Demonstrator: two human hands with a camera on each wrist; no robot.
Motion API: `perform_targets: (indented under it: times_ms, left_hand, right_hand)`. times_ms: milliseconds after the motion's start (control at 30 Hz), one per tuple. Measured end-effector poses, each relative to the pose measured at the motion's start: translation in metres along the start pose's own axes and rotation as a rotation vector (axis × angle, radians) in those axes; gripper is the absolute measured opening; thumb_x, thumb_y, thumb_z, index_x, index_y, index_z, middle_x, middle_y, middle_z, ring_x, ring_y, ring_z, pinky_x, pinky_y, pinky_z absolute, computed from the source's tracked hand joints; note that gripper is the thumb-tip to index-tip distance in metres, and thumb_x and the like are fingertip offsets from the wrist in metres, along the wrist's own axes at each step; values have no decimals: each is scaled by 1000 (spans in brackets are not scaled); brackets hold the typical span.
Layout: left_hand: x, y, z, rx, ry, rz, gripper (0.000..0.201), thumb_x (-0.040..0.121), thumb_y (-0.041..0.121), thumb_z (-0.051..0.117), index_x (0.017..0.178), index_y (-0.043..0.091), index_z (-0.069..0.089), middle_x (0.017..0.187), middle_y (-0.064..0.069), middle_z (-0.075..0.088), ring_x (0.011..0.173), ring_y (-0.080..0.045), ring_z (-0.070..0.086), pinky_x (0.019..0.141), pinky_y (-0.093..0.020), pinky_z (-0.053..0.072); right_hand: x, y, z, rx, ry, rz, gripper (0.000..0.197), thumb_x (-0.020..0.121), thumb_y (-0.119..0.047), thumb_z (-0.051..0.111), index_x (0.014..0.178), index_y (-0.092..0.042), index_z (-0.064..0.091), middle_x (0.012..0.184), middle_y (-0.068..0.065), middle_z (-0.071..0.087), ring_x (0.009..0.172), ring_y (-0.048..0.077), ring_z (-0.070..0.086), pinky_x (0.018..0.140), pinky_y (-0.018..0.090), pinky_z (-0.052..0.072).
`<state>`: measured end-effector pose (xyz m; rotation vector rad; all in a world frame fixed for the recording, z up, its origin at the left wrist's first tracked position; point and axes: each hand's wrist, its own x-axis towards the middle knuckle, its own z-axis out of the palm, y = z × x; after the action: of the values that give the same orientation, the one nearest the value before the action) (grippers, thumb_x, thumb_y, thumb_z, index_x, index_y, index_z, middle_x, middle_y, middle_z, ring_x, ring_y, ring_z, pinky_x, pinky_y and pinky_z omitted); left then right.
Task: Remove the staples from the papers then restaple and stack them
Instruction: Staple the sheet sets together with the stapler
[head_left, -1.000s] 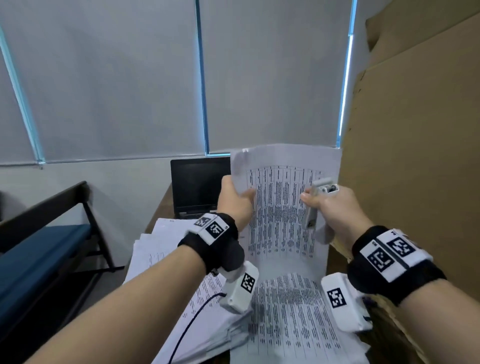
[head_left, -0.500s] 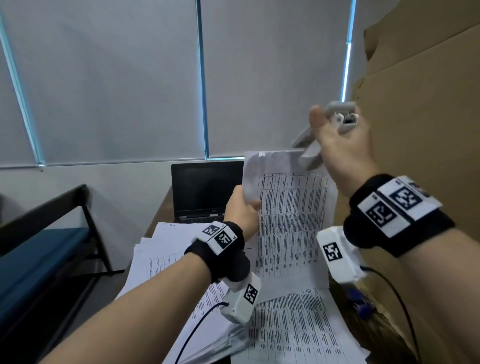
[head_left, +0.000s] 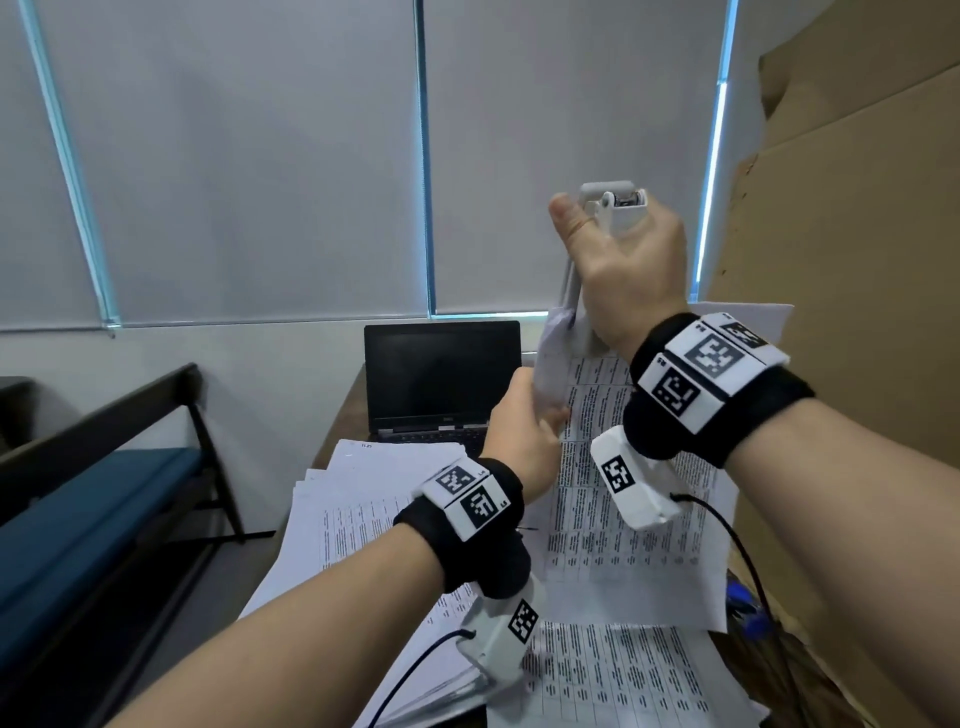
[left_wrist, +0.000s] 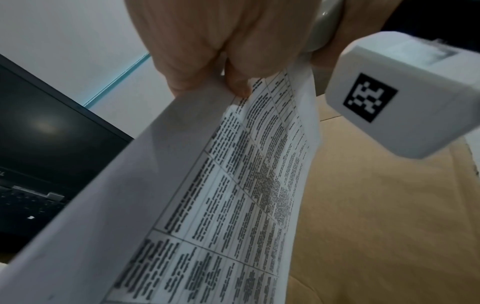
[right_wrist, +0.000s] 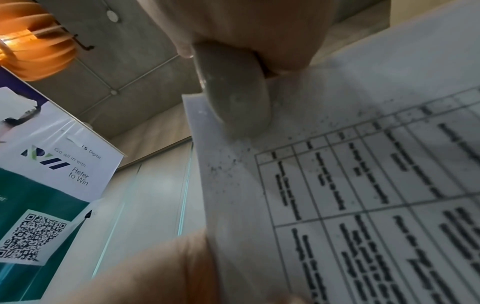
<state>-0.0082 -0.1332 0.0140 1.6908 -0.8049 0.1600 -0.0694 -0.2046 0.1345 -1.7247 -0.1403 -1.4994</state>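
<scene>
My left hand (head_left: 524, 441) pinches the left edge of a printed set of papers (head_left: 613, 519) and holds it upright over the desk. The same sheets (left_wrist: 233, 195) fill the left wrist view, with my fingers (left_wrist: 207, 51) curled on their top edge. My right hand (head_left: 623, 265) grips a pale grey stapler (head_left: 613, 208) pointing downward, its nose on the top left corner of the papers. In the right wrist view the stapler's rounded end (right_wrist: 233, 98) sits over that corner of the papers (right_wrist: 363, 185). A pile of printed papers (head_left: 374, 519) lies on the desk below.
A shut-off black laptop (head_left: 441, 379) stands at the back of the desk. Brown cardboard (head_left: 857, 260) walls off the right side. A dark bench with a blue seat (head_left: 78, 519) is on the left. Cables (head_left: 753, 597) run at the right of the papers.
My right hand rose with the stapler from the sheet's right side, then came down onto the top left corner. My left hand lowered the papers a little.
</scene>
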Motion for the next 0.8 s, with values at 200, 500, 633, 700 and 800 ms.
perform_targets:
  times_ms: [200, 500, 633, 700, 800]
  left_hand:
    - [-4, -1, -3, -30, -37, -22, 19, 98, 0, 45, 113, 10, 51, 103, 0, 63, 83, 1, 58, 60, -3, 45]
    - [28, -32, -44, -194, 116, -304, 28, 89, -4, 57, 115, 2, 65, 112, -14, 69, 104, -28, 66, 97, -46, 51]
    - [50, -64, -98, -145, 279, -507, 27, 87, 4, 63, 113, -5, 62, 116, -21, 66, 106, -37, 64, 96, -49, 51]
    - [51, -75, -126, -35, 264, -614, 32, 93, 13, 57, 122, -2, 58, 125, -17, 62, 115, -35, 60, 98, -38, 50]
    - [33, -78, -159, 602, 40, -642, 35, 103, 21, 36, 124, 5, 59, 130, -13, 60, 120, -29, 57, 96, -26, 44]
  right_hand:
    - [-1, -1, 4, -15, 46, -39, 19, 81, -43, 70, 70, -33, 58, 60, -18, 56, 55, 0, 52, 60, 20, 43]
    - [8, 1, -8, 80, 75, 74, 27, 75, -65, 66, 81, -40, 58, 70, -13, 61, 70, 26, 68, 72, 50, 55]
    - [-7, 29, -17, -6, 37, 195, 26, 86, -50, 67, 78, -29, 54, 69, -15, 54, 64, 7, 55, 72, 30, 48]
    - [-20, 48, -19, -55, -44, 303, 28, 88, -46, 67, 75, -25, 52, 68, -10, 53, 62, 9, 51, 68, 29, 44]
    - [-43, 80, -21, -101, -186, 479, 31, 89, -42, 67, 73, -18, 56, 67, -2, 57, 65, 18, 54, 67, 29, 42]
